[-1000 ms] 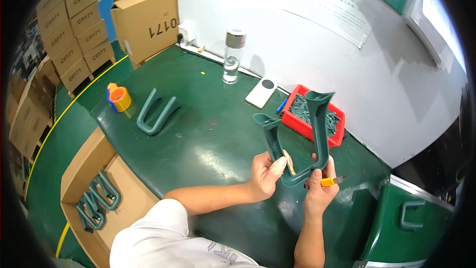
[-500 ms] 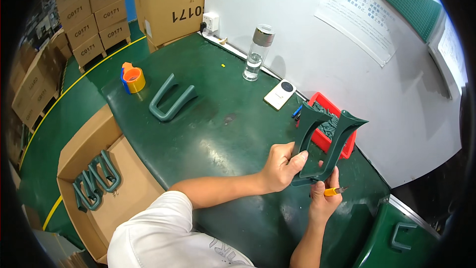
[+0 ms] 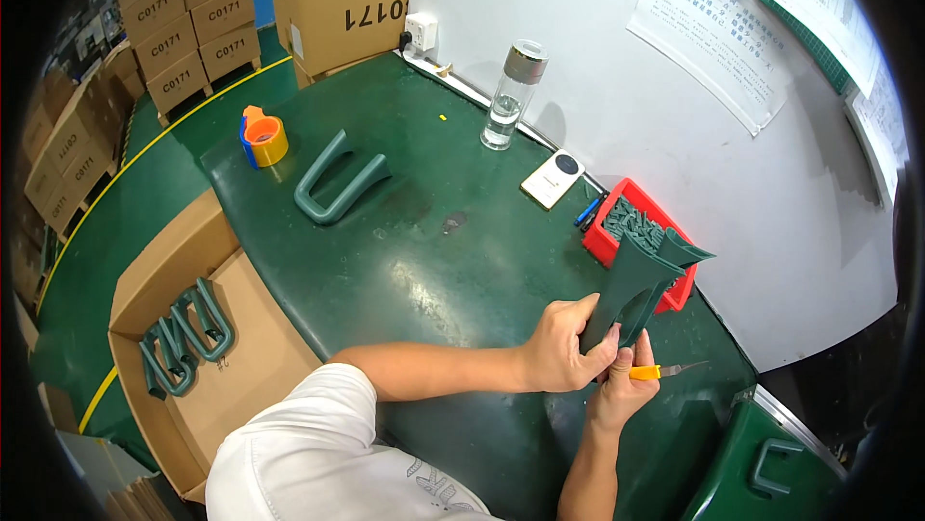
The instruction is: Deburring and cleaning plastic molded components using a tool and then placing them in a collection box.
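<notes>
A: I'm on the head feed. Where's the part?

B: Four o'clock from the middle of my view: a green U-shaped part (image 3: 620,287), held above the green table (image 3: 414,338), its flared ends aimed at one o'clock. The red bin (image 3: 599,245) is just beyond, partly hidden behind it.

A: Hands?

B: Left hand (image 3: 567,348) is wrapped around the near arm of the U, thumb bent in; no daylight in that grip that I can see. Right hand (image 3: 621,394) is curled at the lower end, thumb and fingertips up against the part, with a yellow-handled knife (image 3: 646,373) tucked in it, blade out to three o'clock.

A: How would it handle?

B: Light and stiff, I'd judge: moulded plastic, smooth enough to slip if pinched lightly. Those thin flared lips look the likeliest to nick or flex.

A: So where would I hold it?

B: Round the thick arm or the bend, clear of the blade. Its lookalike (image 3: 332,213) at ten o'clock from the hands shows that bend plainly; here fingers cover it.
</notes>
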The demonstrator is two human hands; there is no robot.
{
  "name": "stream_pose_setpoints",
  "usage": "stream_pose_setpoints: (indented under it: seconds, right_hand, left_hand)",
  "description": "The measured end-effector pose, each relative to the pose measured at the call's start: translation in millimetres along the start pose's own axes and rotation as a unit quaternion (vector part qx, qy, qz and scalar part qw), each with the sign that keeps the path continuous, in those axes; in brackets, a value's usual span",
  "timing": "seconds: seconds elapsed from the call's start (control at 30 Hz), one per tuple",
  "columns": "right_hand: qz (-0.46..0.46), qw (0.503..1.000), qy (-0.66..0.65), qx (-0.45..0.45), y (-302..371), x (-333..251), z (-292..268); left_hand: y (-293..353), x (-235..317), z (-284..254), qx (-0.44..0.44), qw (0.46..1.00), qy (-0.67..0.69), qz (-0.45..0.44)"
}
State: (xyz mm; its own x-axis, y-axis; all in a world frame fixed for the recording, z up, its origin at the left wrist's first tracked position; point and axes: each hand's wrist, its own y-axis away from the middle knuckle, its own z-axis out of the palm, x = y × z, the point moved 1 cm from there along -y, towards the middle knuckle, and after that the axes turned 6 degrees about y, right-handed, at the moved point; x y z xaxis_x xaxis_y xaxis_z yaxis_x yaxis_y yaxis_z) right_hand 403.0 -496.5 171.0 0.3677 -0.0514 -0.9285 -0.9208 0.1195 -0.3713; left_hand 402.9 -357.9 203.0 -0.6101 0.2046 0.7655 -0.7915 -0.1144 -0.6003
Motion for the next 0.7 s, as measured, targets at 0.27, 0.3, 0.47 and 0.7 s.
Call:
stream_pose_setpoints:
  seconds: [0.27,0.3,0.47,0.7]
  right_hand:
    - [0.032,0.998,-0.016,0.059,-1.5,16.3,-5.7]
    - [0.034,0.999,0.003,0.035,-1.9,16.8,-11.0]
    - [0.035,0.995,-0.092,-0.009,-4.4,6.8,-11.8]
    - [0.106,0.994,-0.017,0.009,-16.9,20.1,-27.0]
  left_hand:
    - [9.0,-13.2,10.5,-0.028,0.986,-0.055,0.156]
    - [8.7,-13.1,10.6,-0.033,0.984,-0.058,0.164]
    - [8.3,-10.0,8.0,-0.053,0.967,-0.056,0.243]
    - [11.7,-10.9,7.5,-0.084,0.953,-0.094,0.277]
